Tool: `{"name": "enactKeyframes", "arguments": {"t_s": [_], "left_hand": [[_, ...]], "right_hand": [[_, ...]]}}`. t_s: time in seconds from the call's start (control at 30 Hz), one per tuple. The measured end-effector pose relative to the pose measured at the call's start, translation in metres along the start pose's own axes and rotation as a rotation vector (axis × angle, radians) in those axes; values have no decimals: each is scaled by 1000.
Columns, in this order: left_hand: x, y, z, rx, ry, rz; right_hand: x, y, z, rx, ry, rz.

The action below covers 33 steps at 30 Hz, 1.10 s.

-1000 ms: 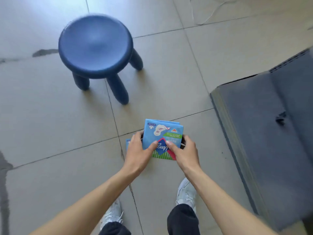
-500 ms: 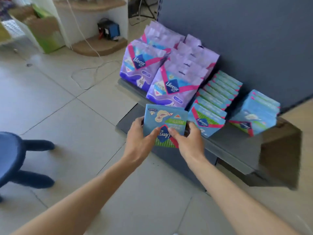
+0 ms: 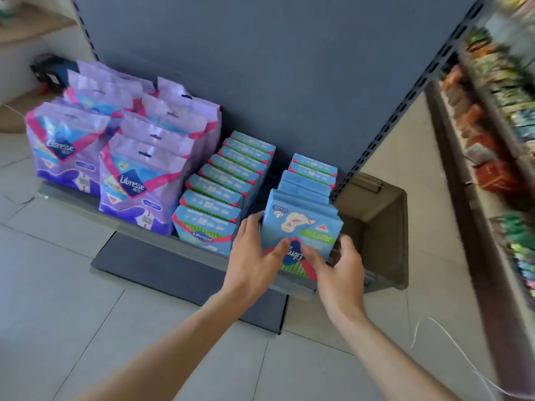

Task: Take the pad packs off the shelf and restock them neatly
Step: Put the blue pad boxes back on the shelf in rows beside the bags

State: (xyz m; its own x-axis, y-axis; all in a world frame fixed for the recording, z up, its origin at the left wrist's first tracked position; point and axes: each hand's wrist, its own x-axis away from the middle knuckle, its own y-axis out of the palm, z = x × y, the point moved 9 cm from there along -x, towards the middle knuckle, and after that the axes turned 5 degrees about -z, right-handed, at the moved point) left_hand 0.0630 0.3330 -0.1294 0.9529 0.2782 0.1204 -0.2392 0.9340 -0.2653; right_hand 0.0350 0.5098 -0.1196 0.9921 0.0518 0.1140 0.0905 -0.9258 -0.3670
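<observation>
Against the front of the right blue row (image 3: 312,172), our left hand (image 3: 254,256) and right hand (image 3: 338,264) grip the pack stack (image 3: 301,224), fingers curled round its sides. Moments earlier it hung short of that row; we judge only seating and release remain.

A shop: a metal display shelf (image 3: 185,250) holds rows of pad packs (image 3: 220,186)
</observation>
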Motion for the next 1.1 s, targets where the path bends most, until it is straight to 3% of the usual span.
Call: {"name": "enactKeyframes", "arguments": {"t_s": [0.53, 0.8, 1.1], "left_hand": [[-51, 45, -55, -121, -44, -82], [-74, 55, -66, -124, -20, -63], [-78, 53, -78, -175, -105, -6]], "right_hand": [[-44, 11, 69, 69, 54, 144], [-72, 17, 75, 204, -18, 262], [-77, 16, 82, 251, 50, 262]]}}
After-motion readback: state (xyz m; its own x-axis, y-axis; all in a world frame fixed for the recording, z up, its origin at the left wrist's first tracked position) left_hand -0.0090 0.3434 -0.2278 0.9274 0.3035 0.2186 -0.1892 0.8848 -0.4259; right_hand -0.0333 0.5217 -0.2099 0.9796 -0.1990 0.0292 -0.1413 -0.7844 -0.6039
